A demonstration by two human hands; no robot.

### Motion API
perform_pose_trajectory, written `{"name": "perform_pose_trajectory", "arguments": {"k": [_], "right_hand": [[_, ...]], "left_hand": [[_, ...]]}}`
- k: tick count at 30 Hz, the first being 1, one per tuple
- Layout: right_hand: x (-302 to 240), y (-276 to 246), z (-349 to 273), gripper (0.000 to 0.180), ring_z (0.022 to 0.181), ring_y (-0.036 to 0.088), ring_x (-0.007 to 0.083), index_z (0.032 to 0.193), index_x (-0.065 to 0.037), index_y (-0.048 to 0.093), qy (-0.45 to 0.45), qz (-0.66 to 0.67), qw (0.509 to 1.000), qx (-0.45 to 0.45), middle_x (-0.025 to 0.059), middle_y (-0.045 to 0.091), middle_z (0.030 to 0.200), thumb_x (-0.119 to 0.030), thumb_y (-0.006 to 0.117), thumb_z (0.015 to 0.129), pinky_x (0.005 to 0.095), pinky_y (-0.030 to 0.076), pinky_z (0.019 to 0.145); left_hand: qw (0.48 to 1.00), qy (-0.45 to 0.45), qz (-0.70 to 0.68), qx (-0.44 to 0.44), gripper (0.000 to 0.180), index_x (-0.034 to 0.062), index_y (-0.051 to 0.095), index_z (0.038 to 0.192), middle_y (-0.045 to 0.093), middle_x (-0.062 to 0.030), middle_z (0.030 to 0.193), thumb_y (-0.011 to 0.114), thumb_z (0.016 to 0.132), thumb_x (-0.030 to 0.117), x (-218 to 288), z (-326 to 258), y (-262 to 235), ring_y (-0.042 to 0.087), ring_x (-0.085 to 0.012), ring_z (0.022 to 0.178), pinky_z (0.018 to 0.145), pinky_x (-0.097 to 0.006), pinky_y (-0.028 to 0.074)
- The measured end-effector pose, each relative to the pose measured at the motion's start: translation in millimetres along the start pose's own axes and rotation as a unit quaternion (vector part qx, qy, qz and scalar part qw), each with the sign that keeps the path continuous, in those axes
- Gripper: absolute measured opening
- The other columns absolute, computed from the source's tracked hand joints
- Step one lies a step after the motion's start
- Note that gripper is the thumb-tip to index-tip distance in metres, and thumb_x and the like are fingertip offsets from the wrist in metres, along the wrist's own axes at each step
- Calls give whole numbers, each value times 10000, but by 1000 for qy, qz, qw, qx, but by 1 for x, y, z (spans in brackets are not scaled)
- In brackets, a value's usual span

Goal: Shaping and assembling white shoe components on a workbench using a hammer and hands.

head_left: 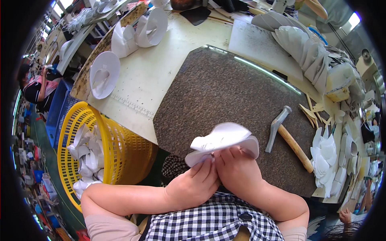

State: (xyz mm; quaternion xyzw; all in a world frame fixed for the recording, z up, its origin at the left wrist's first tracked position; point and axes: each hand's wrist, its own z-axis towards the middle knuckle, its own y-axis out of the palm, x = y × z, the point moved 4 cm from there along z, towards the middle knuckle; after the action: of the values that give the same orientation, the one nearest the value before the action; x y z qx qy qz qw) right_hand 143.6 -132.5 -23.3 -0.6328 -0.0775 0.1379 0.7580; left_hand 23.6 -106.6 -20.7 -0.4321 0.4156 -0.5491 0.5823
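Hands together, we shape a curled white sheet piece point(222, 141) above the near edge of the dark speckled stone slab point(225, 92). Our left hand point(194, 185) and right hand point(236, 168) pinch its lower edge, fingers pressed close. Next, we judge, calls for steady pressing along that fold.

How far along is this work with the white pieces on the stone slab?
Done, it seems: a heap of white folded pieces lies in the yellow basket. In hand: the left hand and right hand both grip one white piece over the dark stone slab; the hammer lies unused. Probably left: white stacks along the table's right side.
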Motion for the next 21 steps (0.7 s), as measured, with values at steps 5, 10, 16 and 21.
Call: {"name": "perform_pose_trajectory", "arguments": {"k": [5, 10, 16, 21], "right_hand": [[0, 8, 1, 112, 648, 602, 200, 776, -46, 607, 38, 26, 999, -5, 81, 577, 770, -144, 609, 722, 301, 498, 531], [2, 5, 0, 106, 667, 610, 212, 761, -45, 613, 27, 28, 999, 19, 81, 569, 763, -139, 614, 715, 314, 499, 530], [0, 8, 0, 134, 684, 592, 206, 810, -43, 643, 0, 21, 999, -25, 62, 549, 760, -133, 605, 718, 300, 495, 544], [0, 6, 2, 194, 790, 603, 227, 884, -23, 633, -11, 37, 996, -76, 81, 573, 855, -137, 626, 727, 342, 506, 634]], "left_hand": [[998, -46, 43, 18, 306, -10, 655, 936, 629, -198, 1011, 528, 765, 209, 5, -14, 9, 602, -308, 965, 877, -345, 497], [998, -52, 32, 22, 310, -6, 663, 939, 640, -181, 1023, 534, 758, 210, 5, -13, 10, 612, -296, 965, 853, -328, 507], [997, -50, 53, 9, 337, -8, 657, 986, 645, -169, 1057, 522, 768, 210, 5, -11, 10, 612, -280, 994, 852, -308, 501], [997, -65, 44, -2, 372, -24, 627, 1042, 639, -165, 1074, 516, 778, 213, 3, -12, 16, 606, -270, 979, 848, -312, 493]]}}
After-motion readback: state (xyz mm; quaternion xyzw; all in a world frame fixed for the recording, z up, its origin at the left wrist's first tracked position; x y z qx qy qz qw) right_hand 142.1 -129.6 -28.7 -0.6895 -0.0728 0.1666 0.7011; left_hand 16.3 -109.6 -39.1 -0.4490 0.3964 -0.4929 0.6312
